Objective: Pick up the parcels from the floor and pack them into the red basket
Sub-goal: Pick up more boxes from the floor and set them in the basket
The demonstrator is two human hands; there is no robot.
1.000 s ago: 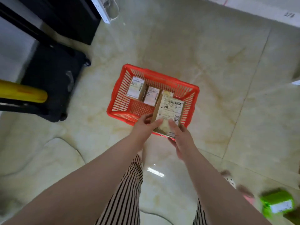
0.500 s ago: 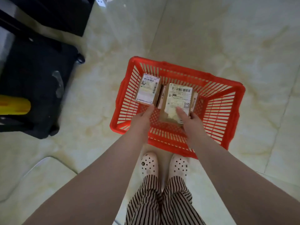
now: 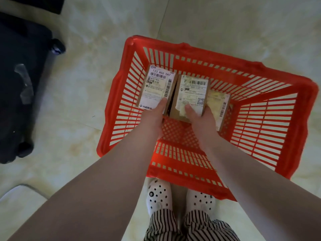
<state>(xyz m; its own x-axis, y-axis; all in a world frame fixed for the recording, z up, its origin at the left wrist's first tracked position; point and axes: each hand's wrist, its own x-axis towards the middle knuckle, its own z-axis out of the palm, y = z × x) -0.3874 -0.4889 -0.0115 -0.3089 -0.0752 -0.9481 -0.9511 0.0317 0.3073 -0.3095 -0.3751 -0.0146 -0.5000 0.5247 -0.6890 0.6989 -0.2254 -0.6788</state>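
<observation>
Inside basket (image 3: 305, 94), left parcel (image 3: 157, 87) reads "T33 R06 0A7".

Indoor room, maybe a home, glossy marble-look floor tiles (image 3: 225, 18), dark wheeled suitcase (image 3: 19, 87)

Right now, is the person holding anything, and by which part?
Yes. The right hand grips the middle parcel by its near edge, inside the red basket. The left hand rests a thumb on the left parcel; whether it grips is unclear.

Glossy cream marble floor (image 3: 225, 23); black wheeled suitcase (image 3: 20, 84) at left.
</observation>
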